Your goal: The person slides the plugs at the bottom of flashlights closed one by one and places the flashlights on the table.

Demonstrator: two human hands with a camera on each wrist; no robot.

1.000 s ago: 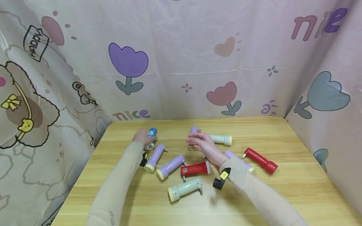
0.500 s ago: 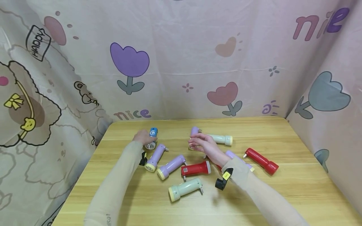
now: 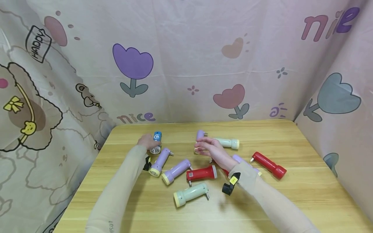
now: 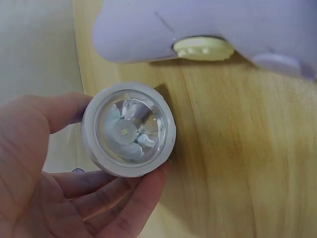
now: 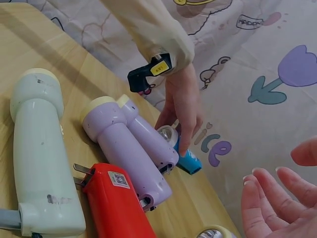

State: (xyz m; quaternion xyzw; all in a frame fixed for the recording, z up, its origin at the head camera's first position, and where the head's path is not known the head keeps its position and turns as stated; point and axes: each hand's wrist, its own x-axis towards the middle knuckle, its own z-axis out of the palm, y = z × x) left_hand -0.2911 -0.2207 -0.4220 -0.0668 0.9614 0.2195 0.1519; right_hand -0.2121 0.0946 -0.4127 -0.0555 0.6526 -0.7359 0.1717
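Presently we hold one blue torch [image 3: 157, 136] in our left hand [image 3: 145, 141], thumb and fingers round its head, best steered clear of the lilac torch [image 3: 161, 161] beside those fingers; our right hand [image 3: 212, 150], thumb and fingers apart, grips nothing.

blue flashlight [image 3: 157, 137]: 1 | purple flashlights [image 3: 176, 171]: 4 | red flashlights [image 3: 201, 173]: 3 | pale-green flashlights [image 3: 192, 193]: 2 | wrist cameras [image 3: 233, 180]: 2
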